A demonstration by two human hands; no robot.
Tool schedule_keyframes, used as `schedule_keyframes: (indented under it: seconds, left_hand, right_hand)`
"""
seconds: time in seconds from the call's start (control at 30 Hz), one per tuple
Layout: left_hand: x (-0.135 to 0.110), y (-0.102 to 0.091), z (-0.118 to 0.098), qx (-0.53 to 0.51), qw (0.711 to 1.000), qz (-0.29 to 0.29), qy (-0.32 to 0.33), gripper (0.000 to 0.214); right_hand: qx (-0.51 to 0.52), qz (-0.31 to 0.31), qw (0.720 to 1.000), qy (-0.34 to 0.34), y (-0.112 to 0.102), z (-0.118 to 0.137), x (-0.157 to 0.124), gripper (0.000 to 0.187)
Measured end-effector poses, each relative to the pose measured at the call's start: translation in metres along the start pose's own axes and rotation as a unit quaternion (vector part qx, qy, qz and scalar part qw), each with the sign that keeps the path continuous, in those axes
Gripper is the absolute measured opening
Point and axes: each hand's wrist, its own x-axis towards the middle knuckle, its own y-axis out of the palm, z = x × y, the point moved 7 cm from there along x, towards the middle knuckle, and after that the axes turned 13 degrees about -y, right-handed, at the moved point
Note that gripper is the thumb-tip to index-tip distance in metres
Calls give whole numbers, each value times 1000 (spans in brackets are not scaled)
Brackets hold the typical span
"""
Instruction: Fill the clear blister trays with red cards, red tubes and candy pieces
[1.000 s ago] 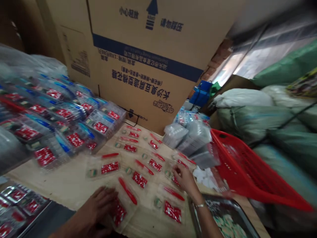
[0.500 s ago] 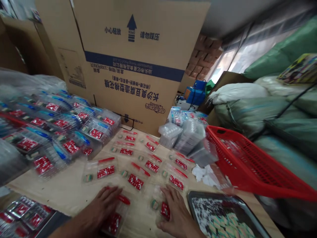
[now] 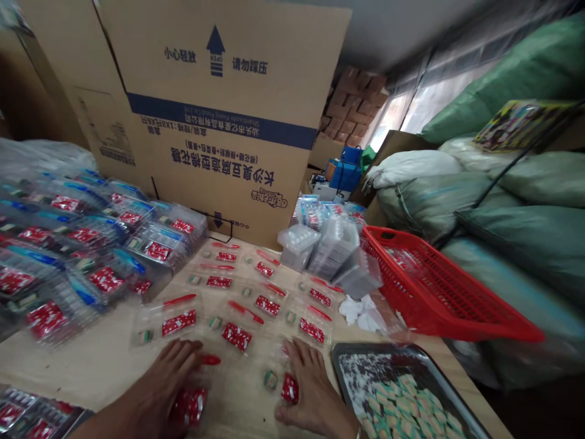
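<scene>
My left hand (image 3: 167, 381) lies over a clear plastic tray that holds a red white-dotted packet (image 3: 189, 405) and a red pen-like stick (image 3: 211, 360). Its fingers reach forward along the tray's left side, and the thumb is hidden. To the right, my right hand (image 3: 315, 387) rests with spread fingers on the right side of another clear tray. A red packet (image 3: 290, 388) and a small green-and-cream piece (image 3: 270, 380) show in that one. Several similar filled trays, one with a red packet (image 3: 236, 336), lie flat beyond both hands.
Stacked filled trays (image 3: 107, 277) crowd the left. A large cardboard box (image 3: 219, 152) stands behind. Empty clear trays (image 3: 336, 244), white tissue (image 3: 361, 312) and a red basket (image 3: 439, 292) are at right. A dark metal tray (image 3: 340, 360) with green-and-cream pieces sits near my right hand.
The view has swung right, so everything sits further left in the picture. Both hands stay at the same two trays, with the left hand covering more of its red stick.
</scene>
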Motion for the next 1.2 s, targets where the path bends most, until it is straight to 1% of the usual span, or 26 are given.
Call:
schedule_keyframes:
  seconds: [0.07, 0.13, 0.17, 0.23, 0.3, 0.37, 0.43, 0.53, 0.6, 0.67, 0.77, 0.87, 0.9, 0.97, 1.07, 1.13, 1.2]
  left_hand:
    - [17, -13, 16, 18, 998, -28, -50, 64]
    - [36, -22, 36, 46, 993, -31, -107, 57]
    - [45, -25, 46, 64, 989, -24, -133, 57]
    - [57, -25, 63, 97, 980, -10, -173, 59]
    - [63, -22, 76, 119, 974, 0, -193, 62]
    - [65, -18, 82, 126, 972, 9, -198, 65]
    - [65, -16, 85, 126, 972, 19, -200, 67]
    - [67, -19, 82, 126, 971, 37, -201, 66]
    - [71, -23, 79, 129, 968, 60, -208, 71]
    - [75, -26, 75, 132, 963, 95, -217, 80]
    - [79, -26, 73, 134, 951, 165, -223, 91]
    - [79, -25, 71, 123, 940, 212, -237, 100]
    - [79, -25, 70, 119, 938, 217, -241, 102]
    - [78, -25, 66, 117, 937, 220, -245, 102]
    - [73, -24, 59, 127, 930, 240, -247, 103]
    - [67, -23, 56, 133, 923, 264, -246, 108]
    - [58, -26, 55, 127, 920, 277, -245, 110]
  right_hand:
    - [15, 12, 1000, 2, 2, -3, 0, 119]
    - [36, 5, 999, -1, -1, -8, -2, 120]
    - [49, -10, 999, -3, -5, -11, -4, 118]
    - [75, -64, 995, -16, -19, -19, -8, 108]
    - [90, -118, 989, -29, -34, -25, -13, 90]
    - [90, -131, 987, -31, -40, -26, -17, 77]
    - [76, -99, 992, -21, -34, -24, -18, 77]
    - [49, -33, 998, 2, -14, -19, -15, 94]
    - [40, -13, 999, 15, -2, -16, -13, 104]
    - [31, 2, 999, 20, 5, -15, -12, 109]
    - [13, 40, 999, 20, 8, -15, -13, 109]
    - [26, 64, 998, 9, 0, -10, -12, 102]
    - [38, 62, 997, -1, -5, -5, -8, 101]
    - [52, 26, 997, -41, -17, 14, 8, 102]
    - [33, -52, 993, -96, -32, 50, 51, 103]
    - [13, -70, 993, -93, -30, 69, 85, 103]
    - [-7, -87, 992, -89, -24, 82, 112, 98]
